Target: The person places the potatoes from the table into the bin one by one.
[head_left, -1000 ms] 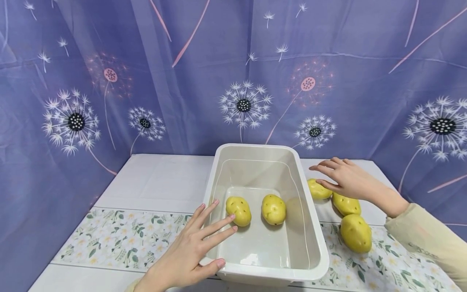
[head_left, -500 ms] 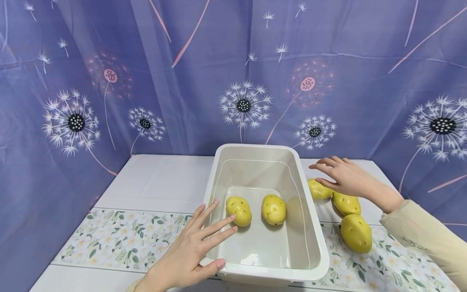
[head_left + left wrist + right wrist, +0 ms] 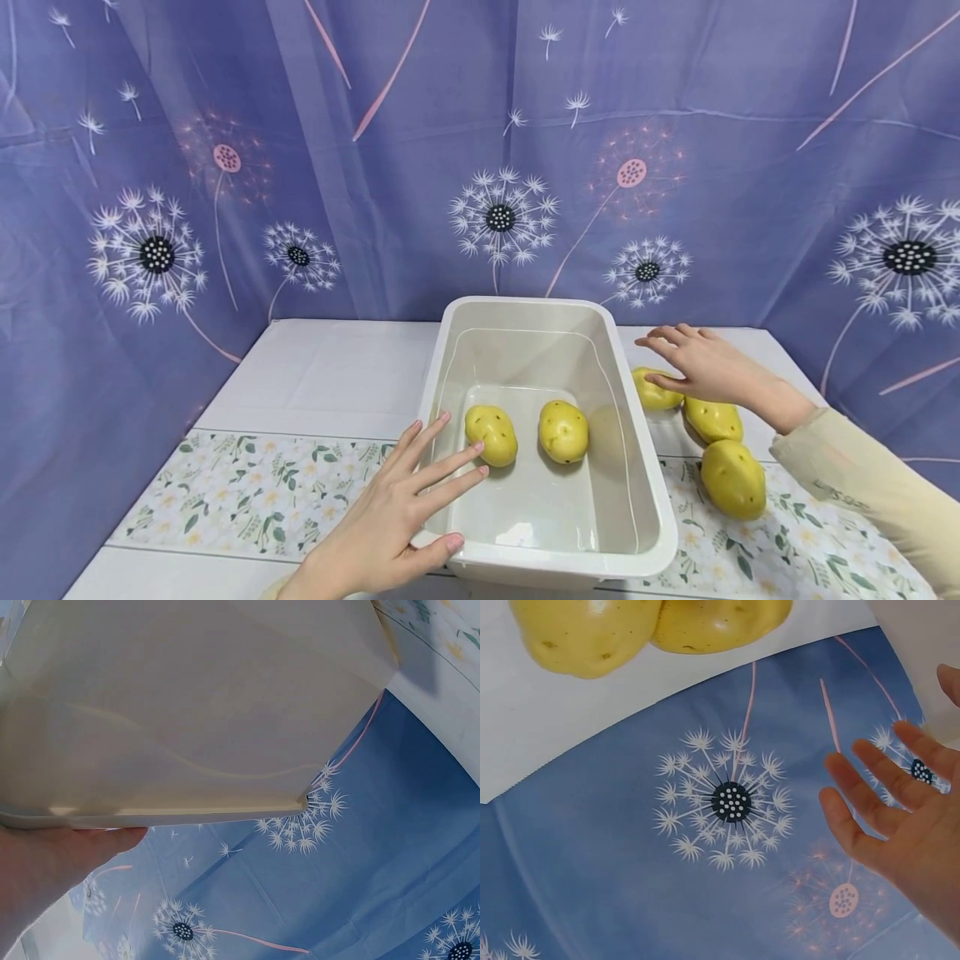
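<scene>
A pale grey plastic tub [image 3: 540,565] stands mid-table with two yellow potatoes, a left one [image 3: 491,435] and a right one [image 3: 564,432], on its floor. My left hand [image 3: 401,508] rests on the tub's left rim, fingers spread over the inside; in the left wrist view its thumb side [image 3: 67,859] lies along the rim. To the right of the tub lie three more potatoes: the far one [image 3: 654,389], the middle one [image 3: 712,419] and the near one [image 3: 733,480]. Above the far potato hovers my right hand [image 3: 708,362], fingers loosely extended and holding nothing.
The white table [image 3: 322,371] carries a floral printed strip [image 3: 255,487] across its middle. A blue-purple dandelion curtain [image 3: 390,192] hangs behind the table and on both sides. The tub's high right wall [image 3: 637,450] separates the inner potatoes from the outer ones.
My right forearm and sleeve have shifted slightly left and down, while the right hand stays over the far potato. The left hand, tub and potatoes keep their places.
</scene>
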Demonstrator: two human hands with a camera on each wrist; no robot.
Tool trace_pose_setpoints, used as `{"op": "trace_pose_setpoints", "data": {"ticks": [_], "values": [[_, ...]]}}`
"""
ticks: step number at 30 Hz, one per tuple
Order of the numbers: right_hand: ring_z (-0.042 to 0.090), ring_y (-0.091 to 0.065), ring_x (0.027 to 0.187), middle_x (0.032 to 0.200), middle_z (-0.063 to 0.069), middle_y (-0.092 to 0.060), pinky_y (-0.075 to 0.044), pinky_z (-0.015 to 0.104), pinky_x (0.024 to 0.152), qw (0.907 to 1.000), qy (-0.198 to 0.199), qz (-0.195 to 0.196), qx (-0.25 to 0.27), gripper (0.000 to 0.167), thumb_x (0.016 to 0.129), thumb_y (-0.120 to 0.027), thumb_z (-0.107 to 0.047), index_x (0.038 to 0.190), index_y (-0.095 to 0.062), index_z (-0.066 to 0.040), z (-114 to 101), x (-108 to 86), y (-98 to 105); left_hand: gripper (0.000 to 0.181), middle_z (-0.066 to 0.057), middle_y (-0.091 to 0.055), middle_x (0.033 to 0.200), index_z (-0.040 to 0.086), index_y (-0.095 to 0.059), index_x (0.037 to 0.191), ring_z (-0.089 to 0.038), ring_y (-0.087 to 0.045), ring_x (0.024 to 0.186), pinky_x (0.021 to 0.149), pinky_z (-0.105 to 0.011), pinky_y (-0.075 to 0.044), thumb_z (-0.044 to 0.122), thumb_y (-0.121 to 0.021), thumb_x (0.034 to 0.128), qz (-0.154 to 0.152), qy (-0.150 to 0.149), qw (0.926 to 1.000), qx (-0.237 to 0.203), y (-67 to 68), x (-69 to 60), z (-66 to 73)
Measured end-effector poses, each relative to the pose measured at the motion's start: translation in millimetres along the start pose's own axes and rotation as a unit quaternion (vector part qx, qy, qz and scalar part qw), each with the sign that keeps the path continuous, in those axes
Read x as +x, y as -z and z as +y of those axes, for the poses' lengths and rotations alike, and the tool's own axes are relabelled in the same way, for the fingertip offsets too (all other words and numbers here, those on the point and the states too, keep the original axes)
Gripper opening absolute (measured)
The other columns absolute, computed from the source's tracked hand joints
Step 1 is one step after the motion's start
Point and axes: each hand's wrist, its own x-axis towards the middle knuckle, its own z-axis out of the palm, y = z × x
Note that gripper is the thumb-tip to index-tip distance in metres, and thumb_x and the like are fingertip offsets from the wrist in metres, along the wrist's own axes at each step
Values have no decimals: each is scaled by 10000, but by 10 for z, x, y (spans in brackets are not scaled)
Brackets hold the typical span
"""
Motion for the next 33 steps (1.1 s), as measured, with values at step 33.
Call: {"op": "trace_pose_setpoints", "data": {"ticks": [33], "values": [[306,-541,906,1094,128,-572,-461,452,665,9978,-198,-615,-111,490,775,-638,-344,1162,-563,-52,26,-51,-235,474,8,-441,1366,191,-459,1303,-356,-223,1342,1122,-444,-77,415,-405,888,-39,-45,10000,20,-6,-7,-12]]}}
